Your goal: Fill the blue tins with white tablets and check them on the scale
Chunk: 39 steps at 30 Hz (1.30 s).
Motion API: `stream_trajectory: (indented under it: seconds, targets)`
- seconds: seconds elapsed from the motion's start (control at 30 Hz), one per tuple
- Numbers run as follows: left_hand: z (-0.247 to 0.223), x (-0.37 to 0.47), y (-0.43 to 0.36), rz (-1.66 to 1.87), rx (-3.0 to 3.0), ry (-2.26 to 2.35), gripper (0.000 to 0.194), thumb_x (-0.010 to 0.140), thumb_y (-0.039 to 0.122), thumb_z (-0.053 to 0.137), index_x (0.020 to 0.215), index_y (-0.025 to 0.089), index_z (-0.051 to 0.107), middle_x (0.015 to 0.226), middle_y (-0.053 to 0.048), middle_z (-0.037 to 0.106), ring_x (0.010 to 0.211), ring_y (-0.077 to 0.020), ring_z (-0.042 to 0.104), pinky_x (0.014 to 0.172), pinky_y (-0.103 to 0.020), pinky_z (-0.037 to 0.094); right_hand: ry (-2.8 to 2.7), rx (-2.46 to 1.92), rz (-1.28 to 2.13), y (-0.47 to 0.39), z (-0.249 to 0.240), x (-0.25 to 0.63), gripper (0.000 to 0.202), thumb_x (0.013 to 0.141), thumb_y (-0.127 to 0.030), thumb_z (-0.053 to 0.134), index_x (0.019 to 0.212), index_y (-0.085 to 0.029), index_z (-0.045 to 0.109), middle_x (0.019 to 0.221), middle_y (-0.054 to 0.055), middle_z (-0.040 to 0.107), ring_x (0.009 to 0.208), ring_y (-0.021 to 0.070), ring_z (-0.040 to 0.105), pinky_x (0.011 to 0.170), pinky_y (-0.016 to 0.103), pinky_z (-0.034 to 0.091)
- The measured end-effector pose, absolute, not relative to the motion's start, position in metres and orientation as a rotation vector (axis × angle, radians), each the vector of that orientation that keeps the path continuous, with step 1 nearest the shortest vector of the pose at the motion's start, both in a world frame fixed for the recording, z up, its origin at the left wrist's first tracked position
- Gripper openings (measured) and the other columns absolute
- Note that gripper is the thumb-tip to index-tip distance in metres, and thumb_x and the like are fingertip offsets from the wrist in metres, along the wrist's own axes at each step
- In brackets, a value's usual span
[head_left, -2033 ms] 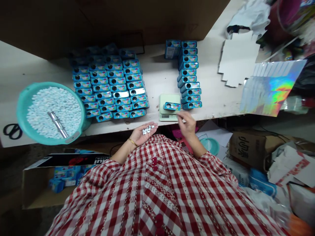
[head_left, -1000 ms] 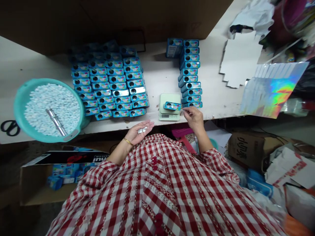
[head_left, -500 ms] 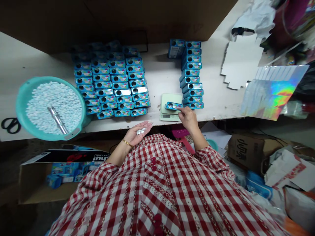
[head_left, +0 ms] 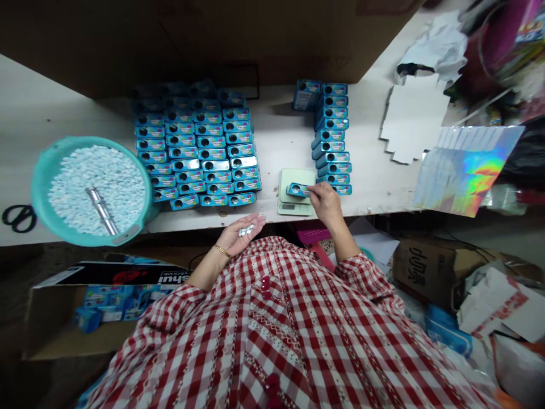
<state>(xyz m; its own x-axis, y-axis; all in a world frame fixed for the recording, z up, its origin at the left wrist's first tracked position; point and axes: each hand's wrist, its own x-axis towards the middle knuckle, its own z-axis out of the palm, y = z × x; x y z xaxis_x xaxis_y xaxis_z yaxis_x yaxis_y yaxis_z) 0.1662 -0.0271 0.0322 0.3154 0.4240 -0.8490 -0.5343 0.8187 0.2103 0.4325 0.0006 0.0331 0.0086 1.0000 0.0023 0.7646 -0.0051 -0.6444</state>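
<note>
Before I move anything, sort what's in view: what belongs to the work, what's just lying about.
Apparently in use:
- pellets in left hand
- tin at right hand
- scale
- tub

Apparently lying about:
- scissors
- white card
- shiny sheet

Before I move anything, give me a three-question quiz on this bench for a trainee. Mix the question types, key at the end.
1. What lies in the upturned palm of the left hand?
A) black scissors
B) small white candies
C) a holographic sheet

2. True or false: the right hand has its fingertips at the blue tin on the pale green digital scale.

3. Fill in: the silver metal tool lies on the candy heap in the turquoise ____.

Key: 1. B; 2. true; 3. basin
</note>
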Motion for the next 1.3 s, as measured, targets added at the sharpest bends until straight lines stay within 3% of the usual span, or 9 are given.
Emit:
stream_trajectory:
  seconds: [0.2, 0.3, 0.37, 0.5, 0.9, 1.03, 1.13, 1.2, 1.3]
  targets:
    - [0.03, 0.19, -0.018, 0.589, -0.206, 1.006, 0.022, 0.089, 0.015, 0.042, 0.087, 0.006, 0.062, 0.077, -0.012, 0.068, 0.068, -0.0149, 0.066, 0.06, -0.023, 0.055, -2.098, -1.461, 0.775, -0.013, 0.054, 0.381, 0.025, 0.091, -0.031, 0.047, 0.109, -0.022, 0.063, 0.106, 0.007, 0.062, 0.099, 0.0181, 0.056, 0.085, 0.032, 0.045]
    - [0.031, 0.194, -0.014, 0.56, -0.222, 0.977, 0.026, 0.091, 0.02, 0.042, 0.074, 0.009, 0.058, 0.061, -0.006, 0.058, 0.048, -0.0078, 0.054, 0.034, -0.013, 0.037, -2.229, -1.77, 0.494, -0.011, 0.05, 0.38, 0.039, 0.087, -0.031, 0.053, 0.124, -0.018, 0.054, 0.126, 0.012, 0.054, 0.112, 0.0259, 0.047, 0.09, 0.039, 0.039]
    - [0.032, 0.19, -0.013, 0.559, -0.239, 0.986, 0.028, 0.091, 0.021, 0.042, 0.068, 0.01, 0.054, 0.055, -0.001, 0.05, 0.04, -0.0043, 0.045, 0.028, -0.01, 0.025, -2.286, -1.992, 0.361, -0.004, 0.042, 0.396, 0.044, 0.085, -0.027, 0.055, 0.128, -0.016, 0.05, 0.126, 0.014, 0.054, 0.109, 0.0283, 0.046, 0.086, 0.04, 0.036]
    - [0.031, 0.176, -0.012, 0.608, -0.272, 1.032, 0.026, 0.091, 0.022, 0.044, 0.068, 0.011, 0.051, 0.054, 0.002, 0.044, 0.039, -0.0025, 0.038, 0.029, -0.01, 0.021, -2.442, -2.031, 0.312, 0.028, 0.031, 0.425, 0.037, 0.086, -0.023, 0.05, 0.122, -0.015, 0.052, 0.111, 0.012, 0.062, 0.096, 0.0259, 0.049, 0.079, 0.037, 0.031]
    - [0.032, 0.151, -0.013, 0.826, -0.344, 1.089, 0.021, 0.089, 0.021, 0.049, 0.069, 0.012, 0.051, 0.057, 0.002, 0.044, 0.039, -0.0017, 0.036, 0.031, -0.011, 0.024, -2.453, -1.843, 0.224, 0.267, 0.004, 0.361, 0.038, 0.086, -0.015, 0.043, 0.123, -0.013, 0.053, 0.117, 0.015, 0.06, 0.104, 0.0274, 0.048, 0.088, 0.041, 0.029]
    - [0.028, 0.143, -0.016, 0.862, -0.421, 1.131, 0.026, 0.092, 0.019, 0.041, 0.069, 0.012, 0.051, 0.056, 0.002, 0.045, 0.038, -0.0017, 0.036, 0.031, -0.011, 0.025, -2.495, -1.685, 0.405, 0.291, -0.01, 0.367, 0.045, 0.086, -0.017, 0.046, 0.13, -0.018, 0.048, 0.137, 0.009, 0.048, 0.121, 0.0241, 0.039, 0.096, 0.038, 0.029]
    - [0.024, 0.138, -0.02, 0.901, -0.455, 1.139, 0.028, 0.092, 0.019, 0.039, 0.068, 0.012, 0.051, 0.057, 0.001, 0.045, 0.039, -0.0021, 0.038, 0.03, -0.011, 0.025, -2.341, -1.779, 0.28, 0.295, -0.012, 0.405, 0.052, 0.085, -0.022, 0.046, 0.137, -0.016, 0.039, 0.142, 0.01, 0.041, 0.127, 0.0252, 0.032, 0.098, 0.039, 0.028]
    - [0.022, 0.137, -0.024, 0.913, -0.472, 1.145, 0.029, 0.092, 0.019, 0.04, 0.067, 0.011, 0.052, 0.057, 0.001, 0.046, 0.039, -0.0022, 0.038, 0.03, -0.011, 0.025, -2.228, -1.963, 0.133, 0.298, -0.011, 0.435, 0.053, 0.086, -0.017, 0.041, 0.139, -0.013, 0.036, 0.14, 0.014, 0.042, 0.127, 0.0273, 0.031, 0.098, 0.042, 0.026]
    - [0.021, 0.139, -0.026, 0.908, -0.481, 1.146, 0.029, 0.092, 0.019, 0.041, 0.067, 0.011, 0.053, 0.056, 0.001, 0.047, 0.038, -0.002, 0.037, 0.031, -0.012, 0.025, -2.221, -2.165, 0.04, 0.302, -0.01, 0.465, 0.047, 0.085, -0.008, 0.032, 0.13, -0.009, 0.046, 0.125, 0.017, 0.054, 0.118, 0.0277, 0.039, 0.097, 0.045, 0.021]
